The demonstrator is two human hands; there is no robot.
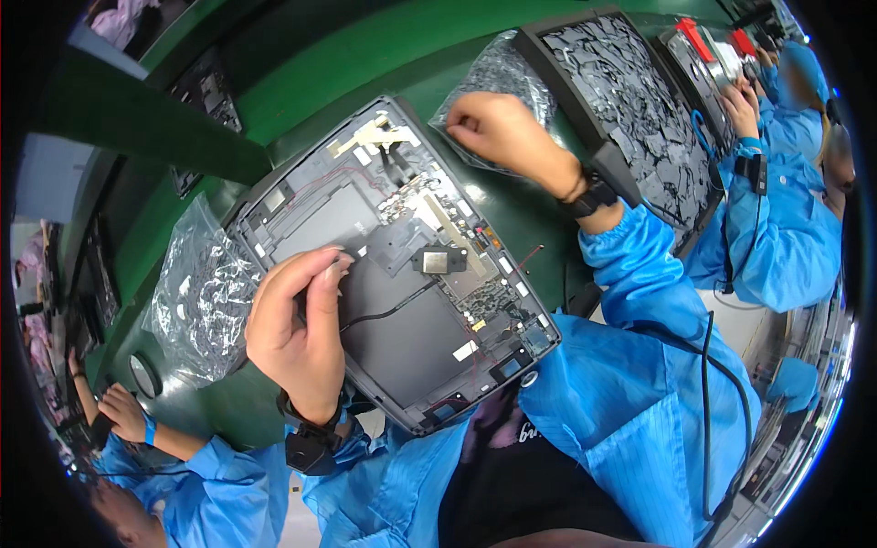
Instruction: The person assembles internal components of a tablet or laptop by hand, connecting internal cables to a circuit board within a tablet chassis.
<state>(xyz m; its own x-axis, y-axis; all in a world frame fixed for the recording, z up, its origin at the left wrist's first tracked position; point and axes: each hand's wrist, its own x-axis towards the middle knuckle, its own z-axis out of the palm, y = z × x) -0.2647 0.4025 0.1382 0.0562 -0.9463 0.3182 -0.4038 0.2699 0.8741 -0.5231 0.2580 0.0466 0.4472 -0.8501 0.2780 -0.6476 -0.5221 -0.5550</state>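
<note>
Nearest to you, your left hand (297,329) is above the open, dark grey, rectangular device housing with exposed circuit boards (393,342), which lies on the green worktop (210,404) in front of you. Its thumb and fingertips are pinched nearly together; whether something small is between them, I cannot tell from this view. The step in hand seems to be fine handwork inside this housing, and the next move probably calls for a steady, light pinch clear of the thin black cable (370,319). The housing's long axis runs from far left to near right, one short end pointing toward you. Farther, your right hand (507,135) hangs beside the crumpled, transparent plastic bag (510,64), fingers loosely curled, its grip partly hidden.
</note>
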